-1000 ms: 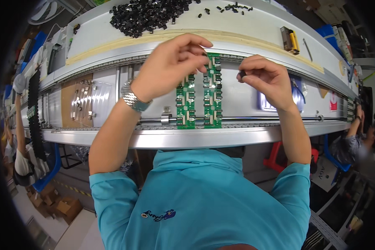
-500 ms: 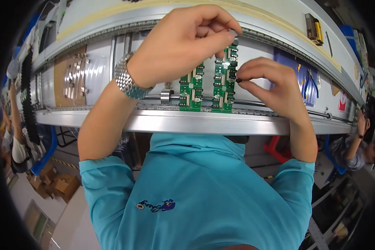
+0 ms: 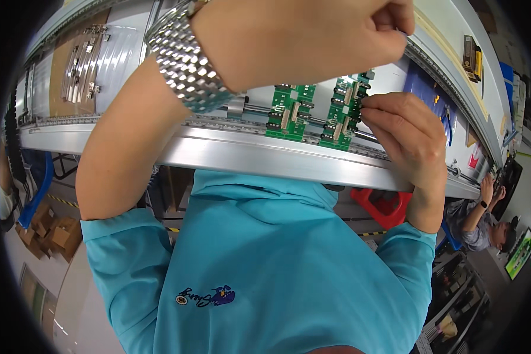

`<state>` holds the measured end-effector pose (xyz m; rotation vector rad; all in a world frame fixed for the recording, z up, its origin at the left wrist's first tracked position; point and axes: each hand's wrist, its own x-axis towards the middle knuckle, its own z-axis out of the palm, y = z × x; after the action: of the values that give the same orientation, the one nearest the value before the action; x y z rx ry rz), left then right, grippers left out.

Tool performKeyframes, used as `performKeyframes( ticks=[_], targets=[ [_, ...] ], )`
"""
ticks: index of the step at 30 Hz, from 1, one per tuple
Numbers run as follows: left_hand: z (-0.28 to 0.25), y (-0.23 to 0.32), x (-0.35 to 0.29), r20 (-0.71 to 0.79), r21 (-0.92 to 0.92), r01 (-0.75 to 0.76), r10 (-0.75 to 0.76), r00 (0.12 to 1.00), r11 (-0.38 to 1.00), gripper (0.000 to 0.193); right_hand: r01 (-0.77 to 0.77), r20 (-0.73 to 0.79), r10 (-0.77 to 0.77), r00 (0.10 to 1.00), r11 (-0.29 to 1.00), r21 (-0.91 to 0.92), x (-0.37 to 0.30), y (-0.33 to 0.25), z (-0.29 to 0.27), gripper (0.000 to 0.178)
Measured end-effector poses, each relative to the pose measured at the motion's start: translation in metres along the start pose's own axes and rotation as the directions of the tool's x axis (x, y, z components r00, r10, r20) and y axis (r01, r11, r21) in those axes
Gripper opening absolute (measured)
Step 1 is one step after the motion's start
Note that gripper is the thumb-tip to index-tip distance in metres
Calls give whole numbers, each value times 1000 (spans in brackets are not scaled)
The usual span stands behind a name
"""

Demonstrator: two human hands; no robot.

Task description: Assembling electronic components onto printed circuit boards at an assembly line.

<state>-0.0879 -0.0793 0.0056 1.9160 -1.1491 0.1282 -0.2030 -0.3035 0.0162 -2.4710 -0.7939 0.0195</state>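
Note:
Two long green circuit boards lie side by side across the metal rails, a left board (image 3: 277,131) and a right board (image 3: 327,140). Both carry black and cream connectors. My left hand (image 3: 301,41) reaches over their far ends, its fingers curled and thumb pressed in; whatever they hold is hidden. At the right edge of the right board, my right hand (image 3: 413,133) has thumb and fingers pinched on a small black part, mostly covered by the fingertips.
A silver rail (image 3: 248,154) runs along the near side. Clear plastic tubes with metal parts (image 3: 85,71) lie at left. On the right are a blue mat (image 3: 422,82), blue-handled pliers (image 3: 446,127) and a yellow-black box (image 3: 472,59). Another person (image 3: 478,224) works farther right.
The view has shifted and tilted. My left hand appears higher and nearer, covering the boards' far ends. My right hand stays beside the right board, its fingers closer together.

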Motion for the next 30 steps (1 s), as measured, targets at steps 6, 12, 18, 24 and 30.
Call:
performKeyframes(
  ticks=[6, 12, 18, 24, 30],
  targets=[
    [-1, 8, 2, 15, 42, 17, -17, 1000, 999, 6, 22, -12, -22, 1000, 999, -27, 4, -2, 2, 12],
    [9, -6, 0, -90, 60, -191, 196, 976, 980, 8, 42, -4, -42, 999, 999, -34, 5, 0, 4, 12],
    [4, 5, 0, 80, 136, -78, 68, 994, 988, 9, 37, -15, -36, 999, 999, 10, 6, 1, -5, 14],
    [3, 20, -6, 258, 265, -109, 38, 965, 958, 10, 21, -130, -24, 991, 999, -27, 1, 23, -17, 15],
    [1, 30, -9, 433, 389, -172, -15, 901, 905, 18, 4, -225, -10, 974, 1000, -28, -5, 30, -13, 12]
  ],
)
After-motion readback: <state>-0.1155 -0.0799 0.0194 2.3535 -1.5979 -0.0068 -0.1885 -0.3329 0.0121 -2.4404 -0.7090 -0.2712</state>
